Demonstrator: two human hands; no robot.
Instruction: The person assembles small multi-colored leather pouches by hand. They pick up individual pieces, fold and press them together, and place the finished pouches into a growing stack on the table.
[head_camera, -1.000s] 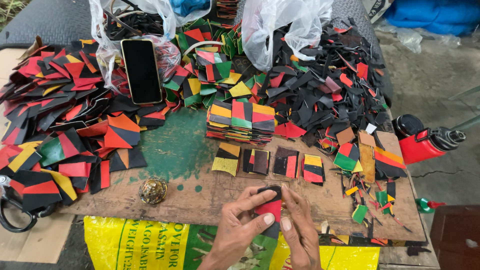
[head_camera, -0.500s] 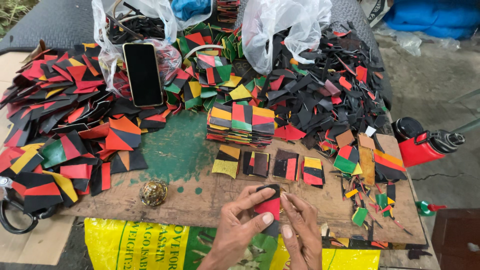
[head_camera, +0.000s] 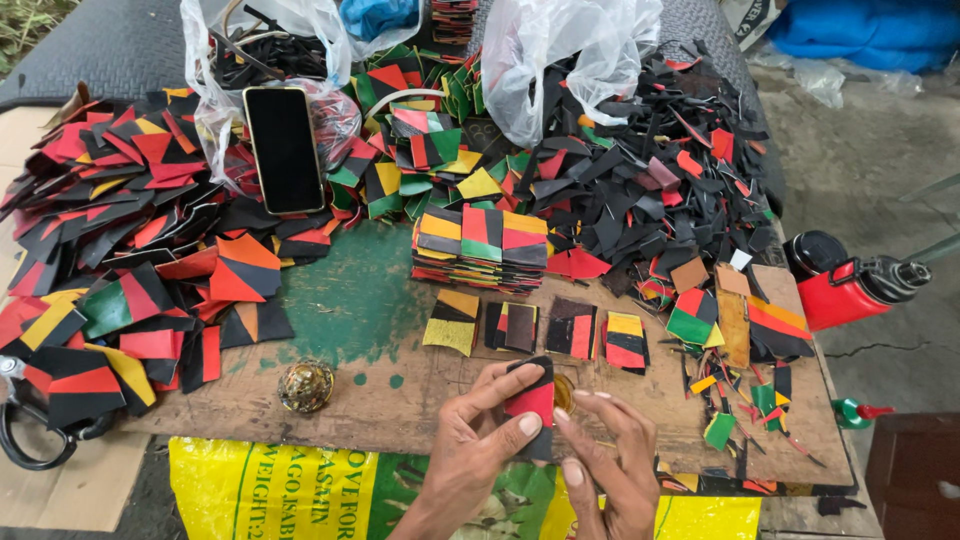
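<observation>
- Both hands are pinching one small patch (head_camera: 531, 400), black with a red band, just above the board's near edge.
- Left hand (head_camera: 478, 440) is gripping its left side, thumb on the face, index curled over the top edge.
- Right hand (head_camera: 608, 450) is pinching the right side with fingertips; something small and gold (head_camera: 564, 393) is showing behind the patch, too hidden to name.
- Judging the step: the patch wants holding flat and square, fingers kept at the edges so the face is staying visible; a light grip should be enough for thin material.
- Four patches (head_camera: 540, 328) are lying in a row just beyond the hands, apart from one another.
- A neat stack (head_camera: 482, 243) of striped patches is sitting behind that row.
- Loose scraps (head_camera: 650, 190), mostly black, are piling up to the right; red, black and orange pieces (head_camera: 130, 260) are heaping to the left.
- A phone (head_camera: 284, 148) is leaning on a plastic bag (head_camera: 215, 110).
- A gold ball (head_camera: 306, 385) is resting near the left hand, scissors (head_camera: 30, 440) at the far left, a red flask (head_camera: 850, 290) off to the right.
- Nothing is crowding the hands; small offcuts (head_camera: 745, 395) to the right are the nearest clutter.
</observation>
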